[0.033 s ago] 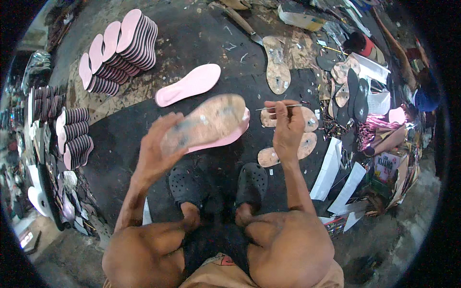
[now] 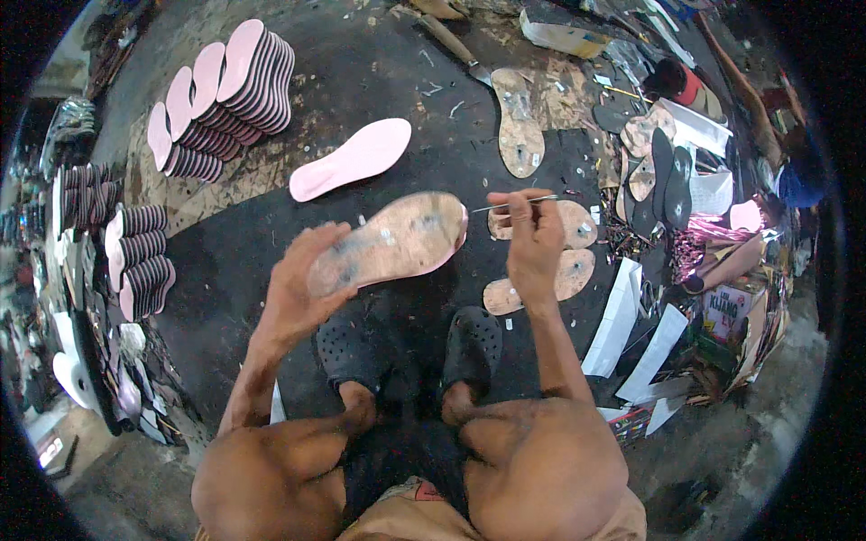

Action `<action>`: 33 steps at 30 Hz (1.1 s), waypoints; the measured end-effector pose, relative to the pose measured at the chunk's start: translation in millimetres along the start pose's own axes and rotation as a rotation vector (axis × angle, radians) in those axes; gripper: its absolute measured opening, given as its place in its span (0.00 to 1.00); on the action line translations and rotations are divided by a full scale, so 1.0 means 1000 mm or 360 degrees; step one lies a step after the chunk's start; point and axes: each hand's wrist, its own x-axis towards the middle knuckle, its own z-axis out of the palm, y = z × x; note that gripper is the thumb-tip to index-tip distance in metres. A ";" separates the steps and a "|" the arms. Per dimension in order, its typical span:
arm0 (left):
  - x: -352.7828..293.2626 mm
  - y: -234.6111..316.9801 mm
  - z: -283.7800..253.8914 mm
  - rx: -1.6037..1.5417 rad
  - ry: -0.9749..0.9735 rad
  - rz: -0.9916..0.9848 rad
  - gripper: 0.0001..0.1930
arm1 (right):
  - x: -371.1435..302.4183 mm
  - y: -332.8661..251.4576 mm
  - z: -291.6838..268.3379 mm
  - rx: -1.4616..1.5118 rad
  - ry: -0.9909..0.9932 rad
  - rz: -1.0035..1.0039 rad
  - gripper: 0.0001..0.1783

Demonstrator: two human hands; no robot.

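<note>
A tan, foot-shaped template (image 2: 397, 236) with dark stains is held by its heel end in my left hand (image 2: 307, 275), fingers wrapped round the edge. Beneath it lies a pink sole (image 2: 464, 225), of which just a thin rim shows at the toe and lower edge. My right hand (image 2: 532, 230) pinches a thin metal pointed tool (image 2: 514, 204), its tip close to the template's toe end. Above the template, a loose pink sole (image 2: 352, 160) rests on the dark mat.
Stacks of pink-topped soles (image 2: 234, 77) stand at the far left, with smaller stacks (image 2: 140, 261) nearer. More tan templates (image 2: 520, 126) lie to the right. A wooden-handled knife (image 2: 451, 43) lies at the back. White strips (image 2: 613, 316) and a printed box (image 2: 726, 311) sit on the right.
The template has come down over the pink sole, covering most of it. My right hand has shifted slightly left and down with the pointed tool, nearer the toe end.
</note>
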 end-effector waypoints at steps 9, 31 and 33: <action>0.006 -0.004 0.019 0.0051 -0.0101 -0.0019 0.44 | 0.000 0.012 0.015 -0.0305 -0.0136 -0.0127 0.14; -0.002 -0.022 0.025 0.0001 -0.0010 -0.0014 0.49 | -0.063 -0.012 0.107 -0.0224 -0.0503 -0.0588 0.08; -0.001 -0.016 0.031 0.0082 0.0018 0.0083 0.48 | -0.070 -0.003 0.100 -0.0339 -0.0615 -0.0611 0.08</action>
